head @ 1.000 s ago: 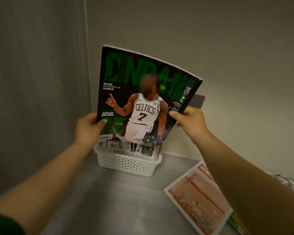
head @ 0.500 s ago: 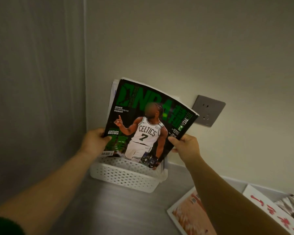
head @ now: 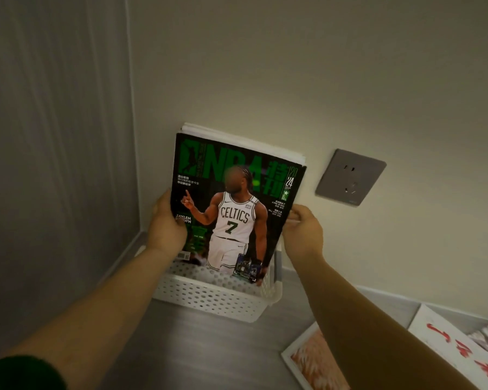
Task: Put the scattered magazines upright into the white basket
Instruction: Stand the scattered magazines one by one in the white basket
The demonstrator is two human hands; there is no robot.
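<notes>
Lower now than a second ago, the magazine (head: pixel 237 209) has dropped from above the basket (head: pixel 214 301) so its bottom edge sits inside it, and the grey socket (head: pixel 350 177) on the wall, hidden behind it before, shows in full. The magazine's black and green cover faces me. It stands nearly upright, tipped a little so its lower right corner points into the basket. I can't tell whether it rests on the basket's floor yet.

Both hands hold it. The left hand (head: pixel 166 226) grips the left edge about halfway up, thumb laid over the front cover and fingers gone behind. The right hand (head: pixel 302 235) pinches the right edge at about the same height, fingers (head: pixel 293 214) curled onto it.

Just behind it, white page edges of other magazines (head: pixel 237 139) stick up, already standing in the basket against the wall. The basket sits on the grey tabletop (head: pixel 209 350), back in the corner.

To the right, two more lie flat on the tabletop, partly under the right forearm: a pink one (head: pixel 310 361) and a white one (head: pixel 457 344) with red characters.
</notes>
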